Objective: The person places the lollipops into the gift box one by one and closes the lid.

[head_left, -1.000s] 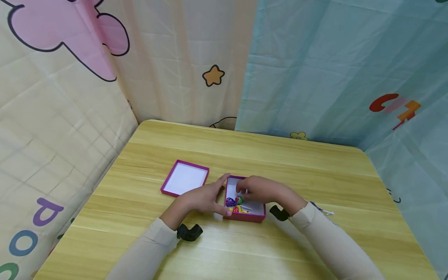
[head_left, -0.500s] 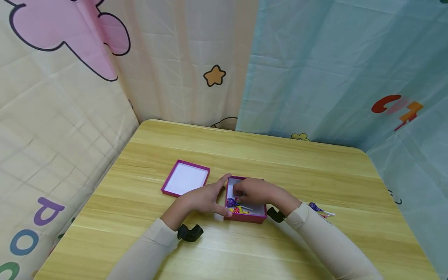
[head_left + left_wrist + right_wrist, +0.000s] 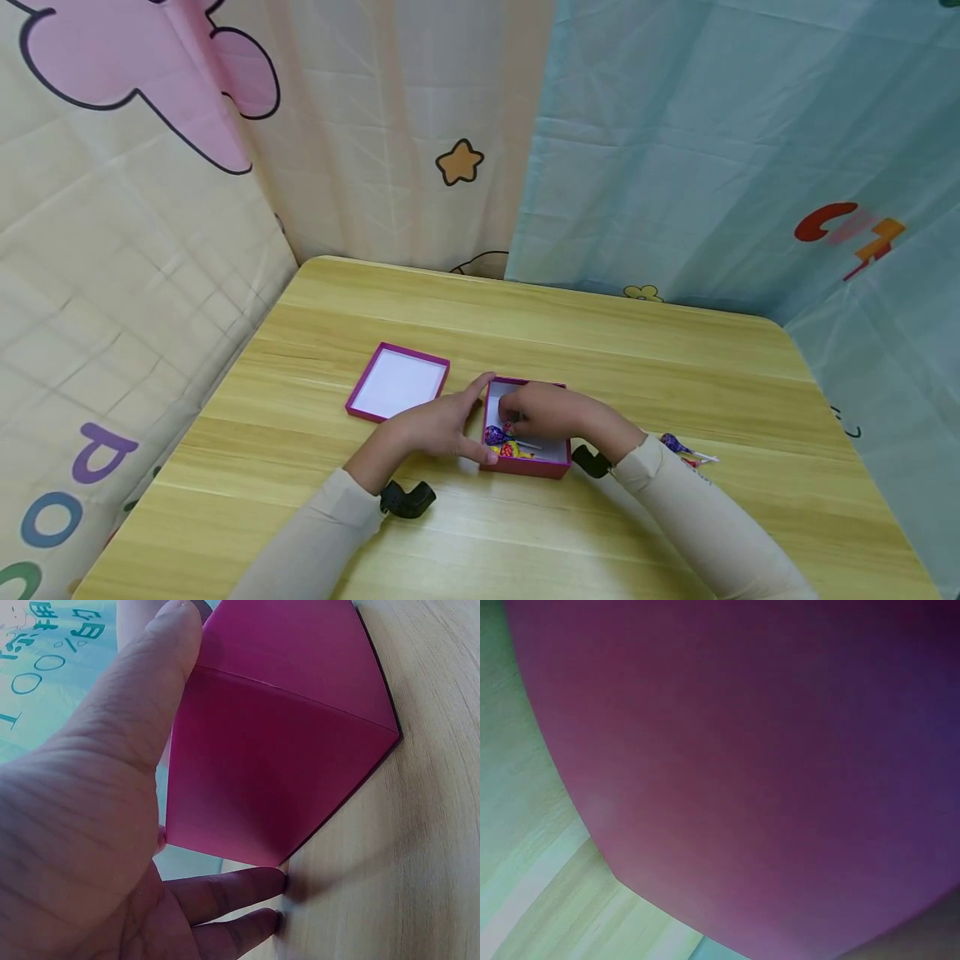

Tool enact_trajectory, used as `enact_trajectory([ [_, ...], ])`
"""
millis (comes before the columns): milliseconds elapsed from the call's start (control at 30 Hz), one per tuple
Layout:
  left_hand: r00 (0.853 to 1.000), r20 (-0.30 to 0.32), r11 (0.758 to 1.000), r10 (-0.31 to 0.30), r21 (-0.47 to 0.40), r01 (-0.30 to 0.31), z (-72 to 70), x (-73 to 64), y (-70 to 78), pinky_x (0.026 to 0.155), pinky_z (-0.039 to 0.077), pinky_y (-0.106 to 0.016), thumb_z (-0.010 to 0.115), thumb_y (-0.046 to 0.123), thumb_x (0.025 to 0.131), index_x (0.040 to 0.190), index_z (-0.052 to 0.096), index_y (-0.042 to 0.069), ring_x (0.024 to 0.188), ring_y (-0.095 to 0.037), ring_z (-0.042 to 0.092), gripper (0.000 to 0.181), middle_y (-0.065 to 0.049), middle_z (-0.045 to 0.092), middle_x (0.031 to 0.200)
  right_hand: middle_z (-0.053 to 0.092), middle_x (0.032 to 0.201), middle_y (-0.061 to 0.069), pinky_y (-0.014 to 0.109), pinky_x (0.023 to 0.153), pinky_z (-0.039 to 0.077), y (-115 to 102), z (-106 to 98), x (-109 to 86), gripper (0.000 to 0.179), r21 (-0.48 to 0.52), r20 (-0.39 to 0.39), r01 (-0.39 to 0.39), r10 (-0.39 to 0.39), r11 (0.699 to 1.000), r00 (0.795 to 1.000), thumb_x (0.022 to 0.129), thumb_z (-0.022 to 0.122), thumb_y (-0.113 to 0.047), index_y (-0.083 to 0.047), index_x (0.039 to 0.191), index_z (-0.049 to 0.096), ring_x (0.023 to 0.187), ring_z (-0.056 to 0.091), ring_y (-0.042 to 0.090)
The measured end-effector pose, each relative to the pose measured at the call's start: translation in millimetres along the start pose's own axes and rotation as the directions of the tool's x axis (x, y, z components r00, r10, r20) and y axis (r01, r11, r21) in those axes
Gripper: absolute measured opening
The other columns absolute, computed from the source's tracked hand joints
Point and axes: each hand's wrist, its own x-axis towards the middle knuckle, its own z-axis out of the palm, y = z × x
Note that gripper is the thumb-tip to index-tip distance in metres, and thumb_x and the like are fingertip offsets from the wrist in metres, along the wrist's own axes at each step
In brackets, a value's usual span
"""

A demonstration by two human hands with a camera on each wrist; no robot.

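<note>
A magenta box (image 3: 525,469) with a white inside stands uncovered on the table, several wrapped lollipops within it. My left hand (image 3: 438,427) grips its left side, the thumb at the near corner and a fingertip at the far corner. In the left wrist view, the thumb (image 3: 142,690) lies along the magenta wall and two fingers (image 3: 232,892) reach down by the table. My right hand (image 3: 547,410) is inside the box, curled fingers pinching a red-and-green lollipop (image 3: 508,427), mostly hidden. Nearer lie a purple lollipop (image 3: 495,435) and a yellow one (image 3: 512,450). Box wall (image 3: 705,765) fills the right wrist view.
The box's lid (image 3: 397,383) lies inside up on the wooden table (image 3: 600,342), left of the box. More lollipops (image 3: 672,444), one purple-wrapped, lie beyond the right sleeve. Printed curtains (image 3: 390,125) hang behind the table.
My right hand has moved slightly left and down in the box, over the red-and-green lollipop, and then stayed there. The purple lollipop past the right sleeve shows more. The left hand keeps its place.
</note>
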Motion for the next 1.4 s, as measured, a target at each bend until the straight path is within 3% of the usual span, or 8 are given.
enact_trajectory([
  [533,1.0,-0.006,1.0,0.013,0.017,-0.013,-0.4,-0.6,0.5,0.114,0.03,-0.044,0.08,0.06,0.074,0.161,0.005,0.024,0.139,-0.023,0.038,0.12,-0.015,0.035,0.156,0.064,0.093,-0.004,0.032,0.081,0.05,1.2,-6.3,-6.9,0.014,0.021,-0.024,-0.019,0.019,1.0,1.0,0.095,0.068,-0.014,-0.01,0.108,0.068,0.082,0.056,0.013],
  [767,1.0,0.001,1.0,-0.006,0.002,0.006,0.0,0.3,1.8,0.114,0.03,-0.045,0.08,0.061,0.073,0.161,0.005,0.024,0.14,-0.023,0.037,0.122,-0.012,0.034,0.157,0.068,0.109,0.005,0.038,0.087,0.053,-2.4,-20.6,-30.7,0.021,0.08,-0.119,-0.032,0.041,0.996,0.992,0.095,0.068,-0.012,-0.007,0.116,0.068,0.093,0.06,0.016],
  [1000,1.0,-0.005,1.0,-0.006,-0.007,0.006,1.0,1.1,1.1,0.114,0.029,-0.045,0.081,0.06,0.072,0.161,0.005,0.024,0.14,-0.022,0.036,0.122,-0.012,0.034,0.157,0.068,0.111,0.006,0.037,0.085,0.054,3.6,-31.8,-58.3,0.024,0.113,-0.178,-0.072,0.091,0.991,0.98,0.096,0.068,-0.014,-0.007,0.119,0.067,0.093,0.06,0.014],
  [1400,1.0,-0.005,1.0,0.004,0.0,-0.004,2.1,1.3,0.1,0.113,0.032,-0.046,0.083,0.057,0.073,0.161,0.002,0.021,0.138,-0.024,0.038,0.125,-0.012,0.032,0.158,0.067,0.103,-0.002,0.035,0.08,0.054,23.9,-22.5,-95.5,0.022,0.153,-0.197,-0.213,0.241,0.965,0.95,0.094,0.07,-0.015,-0.008,0.115,0.067,0.09,0.06,0.012],
])
